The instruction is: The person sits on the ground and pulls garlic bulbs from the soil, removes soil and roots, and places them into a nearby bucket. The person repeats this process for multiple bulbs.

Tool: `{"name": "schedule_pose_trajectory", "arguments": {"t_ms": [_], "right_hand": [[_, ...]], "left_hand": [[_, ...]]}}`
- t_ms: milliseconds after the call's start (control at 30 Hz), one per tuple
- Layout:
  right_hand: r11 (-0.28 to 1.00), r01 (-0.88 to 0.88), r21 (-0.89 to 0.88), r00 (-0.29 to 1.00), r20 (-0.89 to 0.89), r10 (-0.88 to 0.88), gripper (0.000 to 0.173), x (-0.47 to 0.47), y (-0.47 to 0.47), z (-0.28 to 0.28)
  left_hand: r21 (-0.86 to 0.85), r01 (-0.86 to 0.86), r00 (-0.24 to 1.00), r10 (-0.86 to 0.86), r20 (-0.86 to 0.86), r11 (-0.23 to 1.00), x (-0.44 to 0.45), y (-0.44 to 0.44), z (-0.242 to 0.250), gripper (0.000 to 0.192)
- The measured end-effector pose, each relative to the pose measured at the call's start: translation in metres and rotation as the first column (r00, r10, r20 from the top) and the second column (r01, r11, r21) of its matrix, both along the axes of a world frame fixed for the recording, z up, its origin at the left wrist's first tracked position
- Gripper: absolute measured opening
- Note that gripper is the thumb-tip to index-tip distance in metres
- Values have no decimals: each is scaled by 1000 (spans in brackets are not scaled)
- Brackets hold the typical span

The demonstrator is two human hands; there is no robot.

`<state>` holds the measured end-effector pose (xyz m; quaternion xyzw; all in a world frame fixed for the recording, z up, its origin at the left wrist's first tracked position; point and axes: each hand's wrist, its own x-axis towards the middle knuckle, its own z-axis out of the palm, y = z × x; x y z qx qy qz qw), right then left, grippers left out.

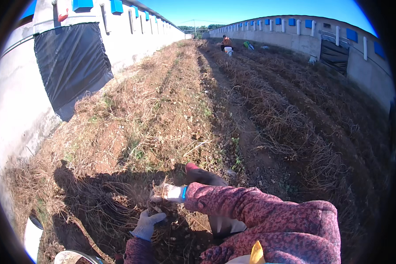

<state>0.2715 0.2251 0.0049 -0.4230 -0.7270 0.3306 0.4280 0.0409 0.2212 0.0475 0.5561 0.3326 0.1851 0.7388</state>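
Observation:
My right hand [169,193], in a white knitted glove with a blue cuff edge, is closed around a tuft of dry plant stems [163,185]. Just below it is my left hand [148,223], also gloved in white, with thumb and fingers partly spread close to the stems. Whether small bits lie between its fingers cannot be made out. Shadowed soil and a heap of dry, tangled vines [115,201] lie around both hands.
A white bucket [64,255] stands at the lower left, beside a wooden stick [89,238] and another white container [32,241]. Rows of dry vines [283,122] run between two long walls. A person [226,42] sits far ahead near a white bucket [228,50].

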Motion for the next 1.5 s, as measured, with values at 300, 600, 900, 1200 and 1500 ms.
{"name": "schedule_pose_trajectory", "arguments": {"t_ms": [300,600,900,1200,1500], "right_hand": [[987,-90,-137,996,-12,89,30,1,-21,-1],[980,-21,-200,981,-192,-18,23,-15,-2,-21],[750,507,425,724,262,-638,16,-36,20,-23],[362,-105,-926,292,-377,-879,23,5,60,-6],[524,-704,-479,309,-871,-382,18,-17,22,47]], "left_hand": [[-156,149,987,-155,-27,976,11,-13,21,42],[105,-2,971,27,-237,995,19,-12,11,22],[203,-298,926,334,-175,933,33,-1,-2,27],[-66,-395,918,397,15,916,5,13,16,37],[-178,-286,903,327,280,941,-22,28,11,49]]}}
